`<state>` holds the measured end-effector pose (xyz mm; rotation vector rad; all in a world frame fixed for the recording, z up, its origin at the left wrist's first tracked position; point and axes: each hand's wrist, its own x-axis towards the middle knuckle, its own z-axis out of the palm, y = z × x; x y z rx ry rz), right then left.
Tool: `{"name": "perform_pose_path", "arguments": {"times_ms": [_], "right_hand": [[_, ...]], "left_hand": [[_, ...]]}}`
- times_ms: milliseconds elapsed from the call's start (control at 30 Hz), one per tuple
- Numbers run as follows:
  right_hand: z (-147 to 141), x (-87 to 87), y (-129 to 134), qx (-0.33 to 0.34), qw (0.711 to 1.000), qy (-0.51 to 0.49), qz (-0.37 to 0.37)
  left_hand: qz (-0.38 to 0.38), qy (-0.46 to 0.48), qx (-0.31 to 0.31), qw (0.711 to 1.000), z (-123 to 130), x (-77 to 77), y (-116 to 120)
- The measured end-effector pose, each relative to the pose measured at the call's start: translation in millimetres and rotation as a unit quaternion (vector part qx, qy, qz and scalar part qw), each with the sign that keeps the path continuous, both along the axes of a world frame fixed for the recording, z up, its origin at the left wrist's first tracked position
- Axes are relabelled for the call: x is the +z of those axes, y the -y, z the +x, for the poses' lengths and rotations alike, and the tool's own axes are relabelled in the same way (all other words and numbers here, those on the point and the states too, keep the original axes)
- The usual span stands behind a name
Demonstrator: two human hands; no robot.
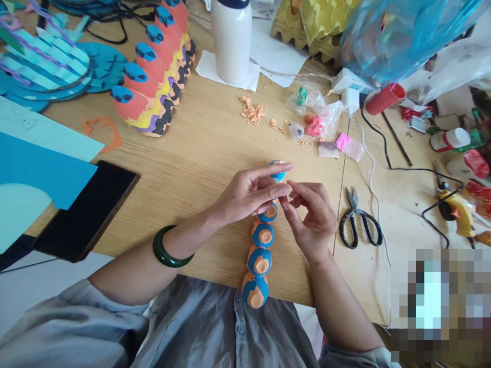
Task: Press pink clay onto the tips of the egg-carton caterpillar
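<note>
A row of round bumps, like an egg-carton strip (263,236), runs away from the table's front edge. Each bump is blue with an orange lump on top, and orange shows between them. Above its far half, my left hand (255,191) has its index finger stretched out and its thumb pressed towards my right fingertips. The fingers of my right hand (312,217) are pinched together against the left thumb. Anything held between the fingertips is too small or hidden to make out. My hands cover part of the strip, and its far end shows beyond the left index finger.
Black-handled scissors (357,217) lie to the right. A phone (88,212) and blue paper (42,166) are at left. Behind stand a painted orange egg-carton piece (153,76) and a white bottle (232,43). Orange shavings (252,111), cables and a yellow glue gun (458,209) also lie about.
</note>
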<state>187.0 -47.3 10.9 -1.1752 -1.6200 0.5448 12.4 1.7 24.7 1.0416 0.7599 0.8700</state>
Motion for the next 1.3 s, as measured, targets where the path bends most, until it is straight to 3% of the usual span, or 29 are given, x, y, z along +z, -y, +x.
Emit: {"name": "perform_pose_path", "arguments": {"times_ms": [167,333,500,633,800,967,1167,1300], "right_hand": [[-1.7,1.4,0.6,0.047,0.988,-0.100,-0.106],[-4.5,5.1,-0.3,0.010,0.971,-0.180,-0.157],[-5.9,10.5,-1.1,0.006,0.960,-0.223,-0.167],[-2.9,1.9,-2.1,0.036,0.976,-0.175,-0.126],[-2.3,-3.0,-2.2,0.005,0.986,-0.144,-0.090],[-3.0,1.9,-3.2,0.004,0.982,-0.157,-0.103],[-3.2,-5.1,-4.7,-0.017,0.983,-0.152,-0.105],[-5.4,-3.6,-5.8,-0.014,0.969,-0.194,-0.154]], "left_hand": [[0.029,-0.026,-0.032,0.999,-2.0,-5.0,0.1],[0.079,-0.063,0.005,0.995,-2.0,-8.3,1.4],[0.117,-0.036,0.049,0.991,1.8,-9.3,-0.5],[0.094,-0.026,0.047,0.994,2.7,-11.6,-2.4],[0.099,-0.018,0.047,0.994,3.3,-14.3,-1.8],[0.107,-0.009,0.044,0.993,4.7,-14.5,0.1],[0.068,0.002,0.036,0.997,5.5,-18.3,-1.5],[0.106,-0.027,0.066,0.992,4.9,-17.3,0.3]]}}
